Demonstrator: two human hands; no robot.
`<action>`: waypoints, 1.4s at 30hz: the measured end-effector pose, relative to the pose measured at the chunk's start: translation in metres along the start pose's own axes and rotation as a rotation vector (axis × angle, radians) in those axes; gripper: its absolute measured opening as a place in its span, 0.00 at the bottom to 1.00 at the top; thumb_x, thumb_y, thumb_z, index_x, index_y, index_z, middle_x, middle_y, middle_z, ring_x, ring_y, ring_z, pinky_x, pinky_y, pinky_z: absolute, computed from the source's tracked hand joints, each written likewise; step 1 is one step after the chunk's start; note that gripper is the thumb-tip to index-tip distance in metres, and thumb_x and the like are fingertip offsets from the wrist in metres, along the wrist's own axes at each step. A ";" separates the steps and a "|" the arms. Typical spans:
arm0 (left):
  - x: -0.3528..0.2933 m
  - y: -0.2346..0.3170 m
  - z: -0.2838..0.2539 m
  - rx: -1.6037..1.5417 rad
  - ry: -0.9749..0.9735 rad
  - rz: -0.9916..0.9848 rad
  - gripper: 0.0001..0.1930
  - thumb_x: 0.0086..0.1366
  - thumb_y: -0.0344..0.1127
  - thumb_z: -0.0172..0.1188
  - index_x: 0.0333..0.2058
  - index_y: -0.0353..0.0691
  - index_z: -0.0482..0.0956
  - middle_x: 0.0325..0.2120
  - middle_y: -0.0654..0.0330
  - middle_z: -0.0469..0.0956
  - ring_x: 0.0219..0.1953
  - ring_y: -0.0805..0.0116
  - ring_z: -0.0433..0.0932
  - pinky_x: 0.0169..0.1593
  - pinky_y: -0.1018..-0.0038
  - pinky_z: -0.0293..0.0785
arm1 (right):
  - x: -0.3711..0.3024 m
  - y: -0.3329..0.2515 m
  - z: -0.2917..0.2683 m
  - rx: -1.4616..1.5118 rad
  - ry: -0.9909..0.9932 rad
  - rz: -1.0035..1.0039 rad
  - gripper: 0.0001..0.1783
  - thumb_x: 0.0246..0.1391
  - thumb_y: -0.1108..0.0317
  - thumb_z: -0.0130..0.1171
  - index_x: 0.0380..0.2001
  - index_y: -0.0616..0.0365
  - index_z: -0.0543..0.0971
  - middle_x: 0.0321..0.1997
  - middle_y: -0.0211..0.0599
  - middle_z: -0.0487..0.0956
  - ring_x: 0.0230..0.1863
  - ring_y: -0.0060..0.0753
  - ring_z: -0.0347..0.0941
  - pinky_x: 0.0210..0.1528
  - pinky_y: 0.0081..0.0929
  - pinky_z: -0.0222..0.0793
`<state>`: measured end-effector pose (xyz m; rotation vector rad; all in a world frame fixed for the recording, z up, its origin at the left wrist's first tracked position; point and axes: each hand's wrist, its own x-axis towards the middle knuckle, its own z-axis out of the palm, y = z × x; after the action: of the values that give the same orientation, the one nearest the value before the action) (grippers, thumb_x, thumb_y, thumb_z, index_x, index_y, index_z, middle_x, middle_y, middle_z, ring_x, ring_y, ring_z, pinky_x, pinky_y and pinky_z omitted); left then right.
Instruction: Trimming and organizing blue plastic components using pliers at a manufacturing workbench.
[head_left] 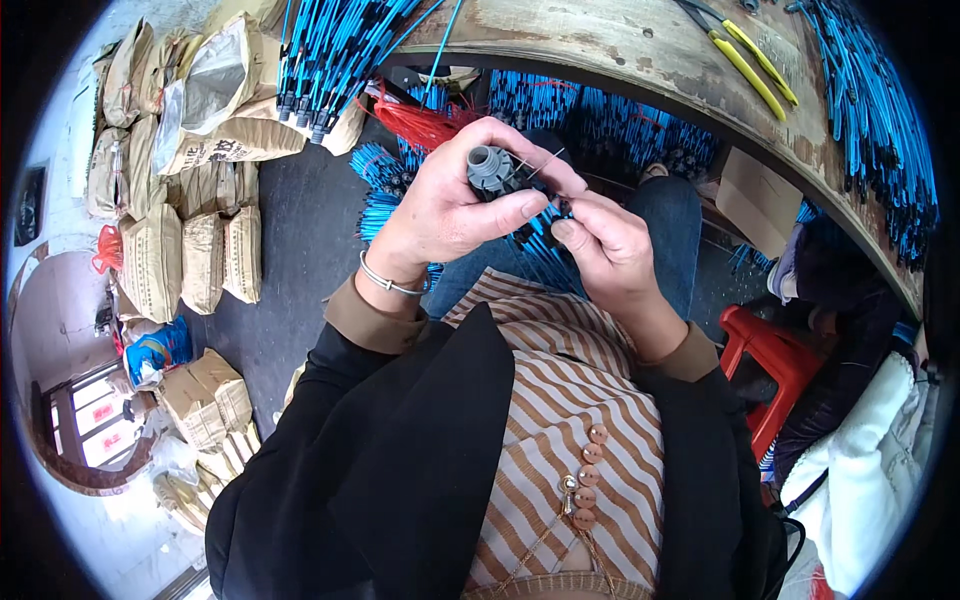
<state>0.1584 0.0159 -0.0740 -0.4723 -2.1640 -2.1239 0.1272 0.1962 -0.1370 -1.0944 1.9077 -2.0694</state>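
L hand [440, 205], w/ 1 silvery bangle [392, 286] at the wrist: grasping a grey ribbed fitting [487, 163], hollow round end facing up, above the lap. R hand [622, 245]: thumb + forefinger pinched together, just beside the L fingertips; exact item in the pinch can't be told. Thin wirelike strands [545, 160] project nr the L fingers. Blue tubes w/ black ends [540, 238] lie betw. & below both hands, over the lap. Bench [590, 35] at top: 1 pr. pliers w/ yellow handles [750, 75]; blue tube bunches at L [345, 55] and R [875, 120]. Under bench: more bunches [640, 125], red strands [415, 122]. Far L: brown sacks [152, 262]. Lower R: 1 red stool [785, 365].
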 end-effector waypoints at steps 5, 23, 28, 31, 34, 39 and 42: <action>-0.002 0.001 0.000 0.056 0.034 -0.056 0.13 0.56 0.24 0.58 0.39 0.36 0.67 0.35 0.43 0.79 0.37 0.57 0.80 0.43 0.70 0.76 | 0.005 -0.007 0.001 -0.085 -0.016 0.089 0.04 0.50 0.77 0.57 0.30 0.68 0.76 0.26 0.37 0.74 0.21 0.29 0.63 0.24 0.24 0.59; 0.004 0.001 0.018 0.071 0.201 -0.076 0.06 0.57 0.23 0.56 0.33 0.35 0.70 0.30 0.46 0.80 0.33 0.60 0.81 0.42 0.71 0.77 | 0.007 -0.007 0.011 -0.286 0.064 -0.137 0.05 0.47 0.80 0.56 0.31 0.68 0.76 0.28 0.42 0.74 0.23 0.35 0.67 0.28 0.29 0.66; 0.010 0.005 0.022 -0.010 0.254 -0.095 0.04 0.57 0.23 0.55 0.31 0.35 0.70 0.28 0.47 0.80 0.32 0.60 0.80 0.41 0.70 0.77 | 0.008 -0.012 0.010 -0.425 0.128 -0.235 0.08 0.46 0.80 0.58 0.33 0.70 0.75 0.31 0.45 0.76 0.25 0.37 0.70 0.31 0.29 0.70; 0.012 0.006 0.021 -0.021 0.255 -0.094 0.03 0.57 0.23 0.54 0.30 0.36 0.70 0.27 0.47 0.80 0.32 0.60 0.80 0.41 0.70 0.77 | 0.008 -0.011 0.010 -0.469 0.144 -0.273 0.10 0.45 0.80 0.59 0.34 0.70 0.75 0.32 0.46 0.76 0.25 0.37 0.70 0.31 0.29 0.70; 0.013 0.004 0.020 -0.009 0.225 -0.075 0.03 0.56 0.22 0.53 0.30 0.36 0.70 0.26 0.47 0.80 0.32 0.59 0.80 0.40 0.71 0.77 | 0.007 -0.008 0.011 -0.528 0.172 -0.335 0.12 0.44 0.80 0.60 0.35 0.71 0.75 0.33 0.46 0.76 0.26 0.37 0.70 0.29 0.27 0.70; 0.013 0.006 0.018 -0.032 0.242 -0.112 0.04 0.55 0.22 0.51 0.30 0.36 0.70 0.26 0.47 0.80 0.32 0.58 0.80 0.41 0.70 0.77 | 0.008 -0.012 0.011 -0.643 0.149 -0.332 0.13 0.44 0.80 0.60 0.36 0.71 0.75 0.34 0.46 0.76 0.27 0.36 0.71 0.29 0.27 0.70; 0.013 0.005 0.017 -0.050 0.246 -0.131 0.05 0.54 0.22 0.51 0.30 0.35 0.71 0.26 0.47 0.80 0.32 0.58 0.80 0.42 0.69 0.77 | 0.008 -0.009 0.011 -0.563 0.152 -0.319 0.13 0.44 0.80 0.59 0.36 0.71 0.75 0.35 0.45 0.76 0.27 0.35 0.71 0.30 0.25 0.70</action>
<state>0.1501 0.0345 -0.0663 -0.0676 -2.0601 -2.1726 0.1313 0.1844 -0.1263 -1.4667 2.6440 -1.8354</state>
